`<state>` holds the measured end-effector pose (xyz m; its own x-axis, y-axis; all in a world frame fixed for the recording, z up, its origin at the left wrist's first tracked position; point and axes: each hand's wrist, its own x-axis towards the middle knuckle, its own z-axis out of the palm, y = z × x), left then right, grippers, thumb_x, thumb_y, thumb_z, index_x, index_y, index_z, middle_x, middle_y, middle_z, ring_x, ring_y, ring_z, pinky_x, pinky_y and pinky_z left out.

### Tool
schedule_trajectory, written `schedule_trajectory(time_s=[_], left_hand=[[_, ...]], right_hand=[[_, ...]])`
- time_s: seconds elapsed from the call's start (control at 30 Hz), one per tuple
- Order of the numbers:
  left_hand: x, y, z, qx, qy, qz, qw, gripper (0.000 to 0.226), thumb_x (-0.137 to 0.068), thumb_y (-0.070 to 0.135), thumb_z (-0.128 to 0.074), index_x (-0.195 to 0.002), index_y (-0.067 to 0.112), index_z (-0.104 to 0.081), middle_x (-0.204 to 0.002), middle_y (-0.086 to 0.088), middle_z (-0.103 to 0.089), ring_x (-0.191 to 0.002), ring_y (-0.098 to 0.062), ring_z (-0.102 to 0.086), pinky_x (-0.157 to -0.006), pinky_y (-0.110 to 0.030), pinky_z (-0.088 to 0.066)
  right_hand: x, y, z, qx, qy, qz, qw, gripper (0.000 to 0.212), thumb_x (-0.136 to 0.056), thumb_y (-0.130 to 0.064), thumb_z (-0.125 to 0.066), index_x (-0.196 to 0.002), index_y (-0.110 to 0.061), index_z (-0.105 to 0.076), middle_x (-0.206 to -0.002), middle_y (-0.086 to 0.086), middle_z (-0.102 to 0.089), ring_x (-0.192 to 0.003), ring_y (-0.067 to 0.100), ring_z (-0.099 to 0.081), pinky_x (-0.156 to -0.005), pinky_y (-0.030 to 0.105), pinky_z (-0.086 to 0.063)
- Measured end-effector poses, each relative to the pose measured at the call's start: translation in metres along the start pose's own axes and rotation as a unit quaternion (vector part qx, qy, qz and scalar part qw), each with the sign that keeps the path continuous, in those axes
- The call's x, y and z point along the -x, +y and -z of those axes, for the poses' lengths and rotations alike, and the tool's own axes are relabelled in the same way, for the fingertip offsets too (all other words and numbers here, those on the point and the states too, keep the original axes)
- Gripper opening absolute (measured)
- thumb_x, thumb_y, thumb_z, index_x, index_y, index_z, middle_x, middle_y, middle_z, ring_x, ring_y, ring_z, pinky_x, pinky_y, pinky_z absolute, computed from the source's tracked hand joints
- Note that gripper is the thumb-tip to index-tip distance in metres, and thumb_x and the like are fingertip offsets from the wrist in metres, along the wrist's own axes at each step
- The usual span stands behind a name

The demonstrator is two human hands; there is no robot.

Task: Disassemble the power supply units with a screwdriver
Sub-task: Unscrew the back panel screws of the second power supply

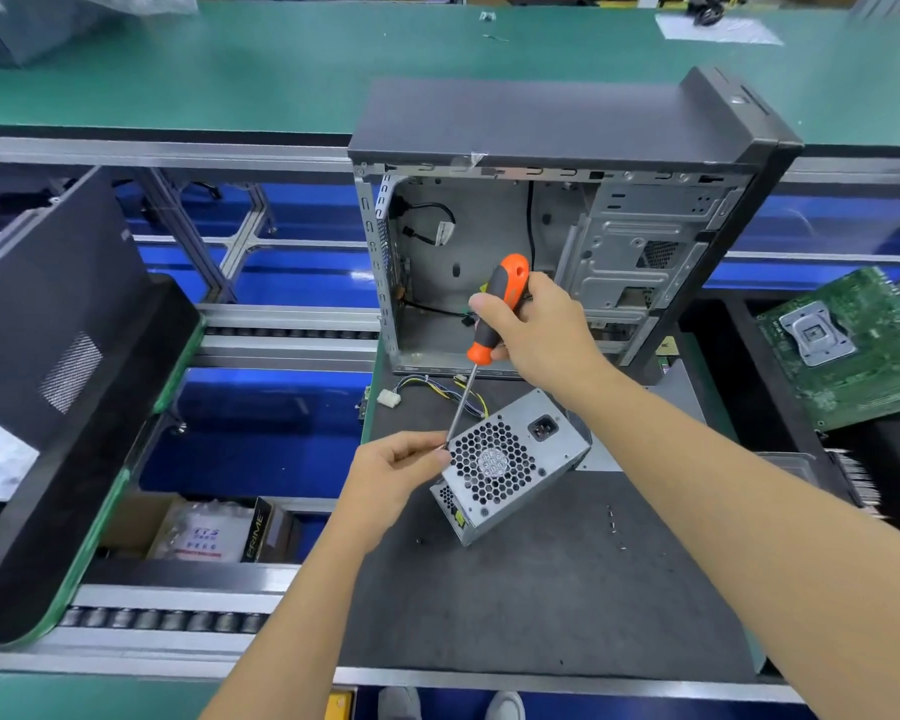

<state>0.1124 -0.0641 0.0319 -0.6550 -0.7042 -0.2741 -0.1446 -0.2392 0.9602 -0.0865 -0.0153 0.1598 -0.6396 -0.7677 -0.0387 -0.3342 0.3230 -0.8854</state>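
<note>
The right hand (539,324), just above the frame's centre, grips the orange and black handle of a screwdriver (497,309), fingers wrapped round it and thumb along the top; the shaft slants down and to the left, its tip meeting the upper left corner of the power supply unit (510,462); the left hand (391,472), below and left of centre, pinches the shaft near the tip with thumb and forefinger, its fingers touching the unit's corner; the unit lies tilted on the dark surface (567,589) at mid-frame, its honeycomb fan grille and power socket facing up; a bundle of coloured wires (437,389) with a white connector trails from its far side toward the open computer case (557,226), which stands upright behind it at upper centre, side panel off; a few small screws (614,527) lie on the surface to the right of the unit; a green circuit board (848,350) rests at the right edge of the frame.
</note>
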Motion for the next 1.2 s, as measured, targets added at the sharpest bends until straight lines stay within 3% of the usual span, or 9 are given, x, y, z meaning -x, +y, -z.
schedule_trajectory(time_s=[0.2,0.3,0.37,0.43,0.57,0.77,0.97,1.1,1.2], left_hand=[[0.002,-0.009,-0.007,0.057,-0.023,0.028,0.998,0.028,-0.089,0.017,-0.074,-0.117,0.017,-0.07,-0.111,-0.008,-0.075,-0.104,-0.025,-0.072,-0.087,-0.032,-0.058],[0.005,-0.012,-0.014,0.094,-0.036,0.041,0.994,0.029,-0.092,0.016,-0.07,-0.121,0.017,-0.068,-0.115,-0.011,-0.073,-0.106,-0.028,-0.071,-0.091,-0.039,-0.058],[0.005,-0.012,-0.016,0.091,-0.037,0.033,0.995,0.026,-0.095,0.015,-0.066,-0.121,0.017,-0.068,-0.115,-0.01,-0.074,-0.106,-0.028,-0.071,-0.09,-0.039,-0.058],[0.006,-0.011,-0.017,0.086,-0.034,0.031,0.995,0.025,-0.097,0.015,-0.065,-0.121,0.017,-0.068,-0.114,-0.008,-0.074,-0.106,-0.027,-0.071,-0.089,-0.039,-0.058],[0.007,-0.008,-0.025,0.115,-0.016,0.052,0.992,0.025,-0.097,0.013,-0.063,-0.122,0.014,-0.066,-0.112,-0.007,-0.075,-0.102,-0.026,-0.072,-0.079,-0.03,-0.059],[0.009,-0.004,-0.03,0.141,0.0,0.074,0.987,0.027,-0.093,0.009,-0.068,-0.12,0.012,-0.067,-0.108,-0.01,-0.076,-0.099,-0.027,-0.073,-0.075,-0.03,-0.059],[0.008,0.001,-0.031,0.139,0.013,0.095,0.986,0.022,-0.094,0.007,-0.067,-0.115,0.01,-0.068,-0.103,-0.01,-0.077,-0.095,-0.027,-0.074,-0.075,-0.03,-0.06],[0.007,0.002,-0.031,0.145,0.024,0.095,0.984,0.019,-0.094,0.006,-0.066,-0.112,0.01,-0.07,-0.101,-0.009,-0.077,-0.09,-0.023,-0.075,-0.071,-0.028,-0.059],[0.007,0.002,-0.031,0.143,0.025,0.096,0.985,0.018,-0.094,0.007,-0.067,-0.111,0.011,-0.07,-0.099,-0.009,-0.077,-0.089,-0.023,-0.075,-0.07,-0.027,-0.058]], right_hand=[[0.009,-0.018,0.006,0.059,-0.035,0.066,0.995,0.045,-0.08,-0.051,-0.075,-0.094,-0.014,-0.053,-0.081,0.008,-0.063,-0.066,0.017,-0.063,-0.064,0.033,-0.052],[0.017,-0.042,0.011,0.187,-0.077,0.16,0.966,0.045,-0.073,-0.054,-0.078,-0.085,-0.027,-0.044,-0.07,-0.004,-0.053,-0.06,0.014,-0.049,-0.054,0.03,-0.039],[0.023,-0.059,0.009,0.26,-0.102,0.226,0.933,0.049,-0.074,-0.05,-0.078,-0.097,-0.024,-0.043,-0.067,-0.006,-0.051,-0.062,0.018,-0.05,-0.057,0.034,-0.045],[0.03,-0.076,0.004,0.349,-0.115,0.27,0.89,0.054,-0.075,-0.06,-0.073,-0.1,-0.025,-0.04,-0.069,-0.006,-0.048,-0.065,0.025,-0.051,-0.061,0.036,-0.048],[0.037,-0.101,-0.003,0.477,-0.076,0.29,0.826,0.068,-0.079,-0.086,-0.036,-0.073,-0.018,-0.039,-0.067,-0.002,-0.037,-0.054,0.016,-0.033,-0.047,0.028,-0.024],[0.037,-0.121,-0.012,0.565,-0.096,0.253,0.78,0.061,-0.092,-0.071,-0.04,-0.064,-0.017,-0.032,-0.071,0.001,-0.031,-0.056,0.02,-0.032,-0.048,0.031,-0.025],[0.034,-0.122,-0.012,0.571,-0.152,0.216,0.777,0.051,-0.094,-0.052,-0.054,-0.067,-0.017,-0.029,-0.073,0.001,-0.031,-0.056,0.019,-0.033,-0.046,0.029,-0.025],[0.029,-0.116,-0.003,0.565,-0.204,0.21,0.771,0.029,-0.092,-0.042,-0.059,-0.092,-0.014,-0.054,-0.078,0.001,-0.038,-0.063,0.021,-0.049,-0.049,0.028,-0.032],[0.026,-0.116,0.007,0.545,-0.265,0.208,0.768,0.016,-0.09,-0.033,-0.062,-0.102,-0.024,-0.057,-0.094,-0.002,-0.047,-0.09,0.025,-0.057,-0.061,0.033,-0.043]])
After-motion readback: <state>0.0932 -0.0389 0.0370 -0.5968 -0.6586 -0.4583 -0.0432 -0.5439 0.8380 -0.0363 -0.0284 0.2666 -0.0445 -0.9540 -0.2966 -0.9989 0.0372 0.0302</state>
